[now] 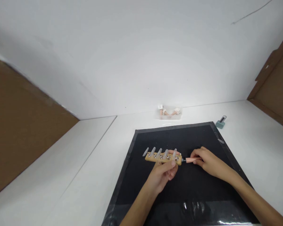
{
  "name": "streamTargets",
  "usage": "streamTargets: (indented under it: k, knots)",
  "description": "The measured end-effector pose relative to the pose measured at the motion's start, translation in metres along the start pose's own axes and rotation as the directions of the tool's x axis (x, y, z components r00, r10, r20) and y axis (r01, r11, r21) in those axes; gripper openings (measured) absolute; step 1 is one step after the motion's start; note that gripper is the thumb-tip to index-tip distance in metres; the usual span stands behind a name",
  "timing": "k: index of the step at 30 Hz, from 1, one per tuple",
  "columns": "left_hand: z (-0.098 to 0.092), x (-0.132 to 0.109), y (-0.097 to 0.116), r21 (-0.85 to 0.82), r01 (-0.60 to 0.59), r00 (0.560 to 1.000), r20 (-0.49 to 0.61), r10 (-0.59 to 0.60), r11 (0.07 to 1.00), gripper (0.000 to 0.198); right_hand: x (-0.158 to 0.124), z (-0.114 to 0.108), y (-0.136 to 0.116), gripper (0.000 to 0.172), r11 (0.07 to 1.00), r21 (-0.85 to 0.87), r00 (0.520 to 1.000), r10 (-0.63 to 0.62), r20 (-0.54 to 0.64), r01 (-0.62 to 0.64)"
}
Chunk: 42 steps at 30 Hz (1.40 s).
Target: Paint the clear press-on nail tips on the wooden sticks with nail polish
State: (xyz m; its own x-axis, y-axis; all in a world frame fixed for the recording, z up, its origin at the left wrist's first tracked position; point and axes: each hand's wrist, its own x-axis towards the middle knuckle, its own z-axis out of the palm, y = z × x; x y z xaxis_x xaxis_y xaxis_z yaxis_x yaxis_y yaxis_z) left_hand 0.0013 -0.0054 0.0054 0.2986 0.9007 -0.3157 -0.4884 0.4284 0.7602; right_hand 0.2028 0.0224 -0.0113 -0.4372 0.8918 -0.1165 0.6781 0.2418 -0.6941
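My left hand (163, 175) grips a yellowish wooden strip (152, 158) from below, with the thumb along its near edge. Several translucent elongated pieces (158, 153) stick up from the strip at a slant, among shiny round metal studs (169, 157). My right hand (204, 159) is closed around a pinkish, copper-coloured rod (190, 160). A thin dark tip on the rod points left and meets the strip's right end, or lies very near it; contact cannot be told. Both hands are above a black mat (179, 191).
Behind the mat is a clear plastic box (171, 117) containing white blocks and pinkish rods. A grey-green holder with a dark cylinder (220, 123) stands at the mat's back right corner. One loose translucent piece (220, 141) lies on the right edge. Brown panels (25, 125) flank the white table.
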Motion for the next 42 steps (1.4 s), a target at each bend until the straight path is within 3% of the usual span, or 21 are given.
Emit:
streamTargets:
  k: [11,21,28,33,42]
  knots:
    - [0.004,-0.001,0.003,0.013,-0.004,1.000,-0.008,0.004,1.000,0.045,0.000,-0.003,0.001,0.022,1.000,-0.009,1.000,0.013,-0.023,-0.013]
    - [0.002,0.001,0.002,-0.002,-0.011,1.000,-0.015,0.011,1.000,0.044,-0.004,-0.022,-0.007,0.012,0.998,0.060,0.999,-0.013,-0.045,0.016]
    - [0.009,-0.002,0.005,0.064,-0.033,0.999,-0.031,0.035,0.997,0.048,-0.014,-0.030,-0.019,0.021,0.897,0.432,0.974,0.011,-0.228,0.091]
    - [0.011,-0.002,0.003,0.169,-0.044,0.999,0.006,0.044,0.985,0.045,-0.015,-0.024,-0.021,0.024,0.796,0.574,0.940,0.020,-0.341,0.191]
    - [0.007,0.000,-0.002,0.258,-0.036,0.999,0.020,0.032,0.965,0.045,-0.021,-0.021,-0.037,0.017,0.763,0.529,0.886,-0.121,-0.447,0.371]
